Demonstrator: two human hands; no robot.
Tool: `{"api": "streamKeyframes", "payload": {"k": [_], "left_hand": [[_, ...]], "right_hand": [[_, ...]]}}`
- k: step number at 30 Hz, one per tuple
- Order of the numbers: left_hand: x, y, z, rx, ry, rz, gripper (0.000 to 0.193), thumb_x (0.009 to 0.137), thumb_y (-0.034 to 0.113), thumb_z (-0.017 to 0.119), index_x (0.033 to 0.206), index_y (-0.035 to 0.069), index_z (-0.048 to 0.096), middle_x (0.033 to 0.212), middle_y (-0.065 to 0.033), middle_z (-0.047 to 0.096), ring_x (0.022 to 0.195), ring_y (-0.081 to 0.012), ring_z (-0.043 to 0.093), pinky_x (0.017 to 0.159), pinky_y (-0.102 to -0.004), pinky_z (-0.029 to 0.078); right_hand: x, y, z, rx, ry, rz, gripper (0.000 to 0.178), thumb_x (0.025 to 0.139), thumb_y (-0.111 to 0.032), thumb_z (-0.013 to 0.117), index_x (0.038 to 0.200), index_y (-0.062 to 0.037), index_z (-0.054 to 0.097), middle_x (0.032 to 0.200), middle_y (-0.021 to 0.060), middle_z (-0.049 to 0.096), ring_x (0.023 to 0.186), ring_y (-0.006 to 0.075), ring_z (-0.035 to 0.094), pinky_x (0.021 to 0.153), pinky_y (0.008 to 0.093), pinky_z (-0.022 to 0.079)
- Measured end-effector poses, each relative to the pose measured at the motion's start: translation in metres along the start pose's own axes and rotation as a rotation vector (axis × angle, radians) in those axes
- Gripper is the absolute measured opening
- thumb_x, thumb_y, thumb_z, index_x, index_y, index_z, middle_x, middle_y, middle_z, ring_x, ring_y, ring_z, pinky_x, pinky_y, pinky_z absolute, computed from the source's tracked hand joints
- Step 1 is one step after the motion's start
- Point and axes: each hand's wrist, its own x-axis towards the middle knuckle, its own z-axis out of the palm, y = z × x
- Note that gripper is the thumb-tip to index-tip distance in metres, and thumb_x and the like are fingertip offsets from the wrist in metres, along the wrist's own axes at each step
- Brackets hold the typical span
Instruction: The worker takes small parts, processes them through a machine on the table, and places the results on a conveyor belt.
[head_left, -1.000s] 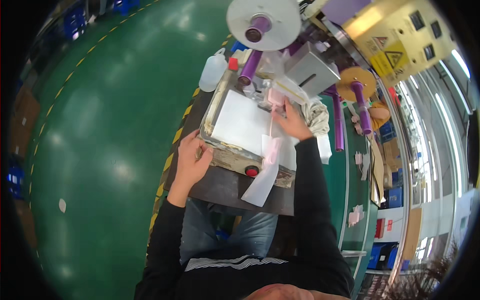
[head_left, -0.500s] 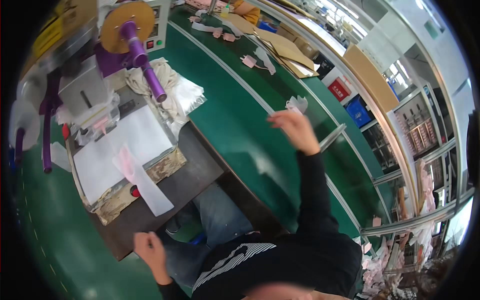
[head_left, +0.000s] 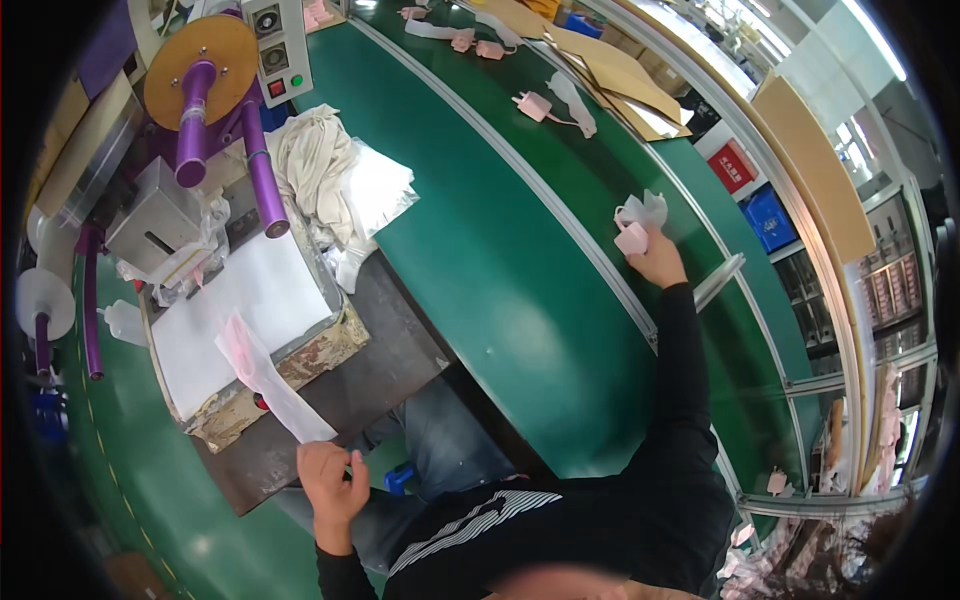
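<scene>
My right hand (head_left: 658, 258) reaches out to the far right and grips a pink plug adapter (head_left: 632, 238) above the green belt. A crumpled piece of clear plastic film (head_left: 645, 210) sticks up beside the adapter. Near the front of the bench my left hand (head_left: 333, 482) has its fingers curled, right at the lower end of a translucent plastic sleeve (head_left: 290, 405). Whether the fingers pinch that end cannot be made out. Something pink (head_left: 240, 345) shows inside the sleeve's upper part, which lies across the white sheet (head_left: 250, 280) on the machine bed.
Purple rollers (head_left: 265, 185) and a round brown disc (head_left: 200, 72) rise at the left. Crumpled cloth (head_left: 315, 165) lies behind the bed. Farther along the belt are another pink adapter (head_left: 535, 105) and cardboard sheets (head_left: 620, 85). A metal rail (head_left: 520, 160) runs between the green surfaces.
My right hand has moved farther right and closed on the pink adapter. My left hand has come up to the sleeve's lower end. The whole view has shifted a little.
</scene>
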Motion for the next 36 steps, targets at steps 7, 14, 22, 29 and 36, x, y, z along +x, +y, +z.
{"api": "streamKeyframes", "payload": {"k": [7, 14, 22, 29, 36], "left_hand": [[0.082, -0.107, -0.051, 0.291, 0.270, -0.104, 0.017, 0.084, 0.008, 0.070, 0.077, 0.004, 0.055, 0.078, -0.0130, 0.058, 0.073, -0.0336, 0.056, 0.070, -0.0468, 0.043], [0.181, -0.172, -0.044, 0.811, 0.160, -0.527, 0.049, 0.086, 0.050, 0.068, 0.108, 0.007, 0.071, 0.103, -0.0190, 0.068, 0.104, -0.0396, 0.063, 0.088, -0.0544, 0.047], [0.180, -0.225, -0.037, 0.261, 0.377, -0.488, 0.024, 0.091, 0.030, 0.064, 0.100, 0.011, 0.075, 0.106, -0.0145, 0.069, 0.106, -0.0364, 0.062, 0.088, -0.0543, 0.046], [0.109, -0.157, -0.086, -0.560, 0.533, -0.179, 0.031, 0.097, 0.016, 0.064, 0.126, 0.006, 0.065, 0.147, -0.0141, 0.044, 0.122, -0.0343, 0.054, 0.112, -0.0414, 0.035], [-0.012, -0.145, -0.115, -1.101, 0.473, -0.274, 0.074, 0.090, 0.013, 0.067, 0.157, 0.007, 0.036, 0.121, -0.0093, 0.062, 0.109, -0.0172, 0.058, 0.096, -0.0319, 0.047]], "right_hand": [[0.004, 0.008, -0.032, 1.343, 0.621, 0.047, 0.045, 0.088, -0.019, 0.076, 0.125, -0.0058, 0.054, 0.110, 0.0133, 0.068, 0.102, 0.0249, 0.068, 0.088, 0.0400, 0.055], [0.006, -0.110, -0.029, 2.297, -0.037, 0.110, 0.026, 0.099, -0.036, 0.066, 0.110, -0.0125, 0.060, 0.092, 0.0028, 0.066, 0.073, 0.0192, 0.066, 0.045, 0.0187, 0.043], [-0.063, -0.306, -0.023, 2.105, -0.920, -0.205, 0.047, 0.103, -0.042, 0.057, 0.132, -0.0047, 0.055, 0.107, 0.0078, 0.063, 0.077, 0.0179, 0.063, 0.052, 0.0255, 0.054], [-0.121, -0.487, 0.006, 1.422, -0.874, -0.326, 0.047, 0.093, -0.010, 0.064, 0.138, -0.0056, 0.050, 0.099, 0.0069, 0.063, 0.078, 0.0160, 0.066, 0.051, 0.0272, 0.055], [-0.079, -0.614, 0.058, 1.370, -1.040, -0.571, 0.049, 0.089, -0.013, 0.070, 0.135, -0.0061, 0.053, 0.099, 0.0046, 0.062, 0.074, 0.0126, 0.062, 0.056, 0.0238, 0.051]]}}
